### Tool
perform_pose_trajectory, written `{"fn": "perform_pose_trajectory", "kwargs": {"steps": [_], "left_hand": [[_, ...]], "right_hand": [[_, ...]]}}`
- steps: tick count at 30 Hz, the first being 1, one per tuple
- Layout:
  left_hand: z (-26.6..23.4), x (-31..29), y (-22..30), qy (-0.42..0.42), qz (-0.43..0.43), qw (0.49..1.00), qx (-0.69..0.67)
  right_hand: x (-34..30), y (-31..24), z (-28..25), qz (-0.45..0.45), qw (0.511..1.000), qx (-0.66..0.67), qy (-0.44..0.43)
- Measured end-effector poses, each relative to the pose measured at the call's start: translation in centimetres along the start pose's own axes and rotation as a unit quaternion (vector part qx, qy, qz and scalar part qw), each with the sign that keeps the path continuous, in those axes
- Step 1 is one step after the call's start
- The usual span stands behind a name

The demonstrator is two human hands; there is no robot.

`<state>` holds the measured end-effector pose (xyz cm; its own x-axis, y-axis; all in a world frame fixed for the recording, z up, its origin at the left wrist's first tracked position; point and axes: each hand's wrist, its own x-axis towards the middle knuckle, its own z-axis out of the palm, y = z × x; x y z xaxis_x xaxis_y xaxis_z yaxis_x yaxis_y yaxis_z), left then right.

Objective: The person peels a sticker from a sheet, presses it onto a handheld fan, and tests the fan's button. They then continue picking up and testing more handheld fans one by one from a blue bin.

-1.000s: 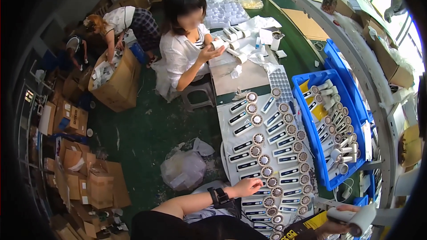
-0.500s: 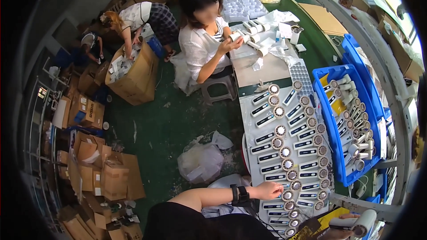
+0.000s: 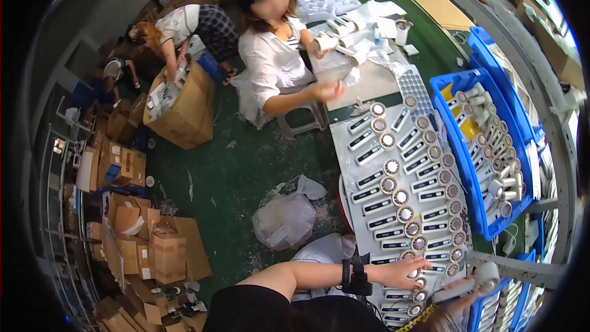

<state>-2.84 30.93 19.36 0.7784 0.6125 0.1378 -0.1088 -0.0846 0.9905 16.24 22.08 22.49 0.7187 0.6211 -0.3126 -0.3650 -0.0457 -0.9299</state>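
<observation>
Rows of white handheld devices [image 3: 388, 220] with dark label strips and round ribbed heads lie on the pale sheet along the table at my right. My left hand [image 3: 402, 272], with a black band at the wrist, reaches over the near rows. Its fingers are stretched out and partly spread at the round heads there; whether they touch one is unclear. At the lower right, my right hand [image 3: 456, 292] is blurred by motion. It grips one white handheld device [image 3: 485, 278], raised above the table edge with its round head pointing away to the right.
A blue crate [image 3: 485, 230] full of similar devices stands beyond the rows. Across the table corner, a co-worker [image 3: 273, 61] sits on a grey stool among white parts. A clear plastic bag [image 3: 284, 220] lies on the green floor. Cardboard boxes [image 3: 167, 257] line the left.
My left hand has shifted right over the rows and its fingers have stretched out. My right hand has lifted the device inward. The co-worker's hands have moved apart. The view has shifted slightly.
</observation>
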Motion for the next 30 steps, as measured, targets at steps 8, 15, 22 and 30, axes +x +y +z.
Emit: {"fn": "perform_pose_trajectory", "kwargs": {"steps": [8,15,22,30], "left_hand": [[0.7,-0.1,0.1,-0.11,-0.209,0.97,-0.061],[3.9,-2.7,-2.7,-0.067,-0.204,0.946,-0.242],[2.4,-2.8,-3.6,-0.126,-0.343,0.907,-0.21],[1.2,-3.0,-2.8,-0.06,-0.389,0.869,-0.299]], "right_hand": [[-5.3,9.5,-1.0,0.068,0.994,-0.042,-0.075],[-8.9,10.8,-2.4,0.134,0.986,0.007,-0.094],[-9.9,12.0,-2.7,0.125,0.971,-0.12,-0.162],[-5.4,6.0,-5.8,0.098,0.908,-0.303,-0.272]]}}
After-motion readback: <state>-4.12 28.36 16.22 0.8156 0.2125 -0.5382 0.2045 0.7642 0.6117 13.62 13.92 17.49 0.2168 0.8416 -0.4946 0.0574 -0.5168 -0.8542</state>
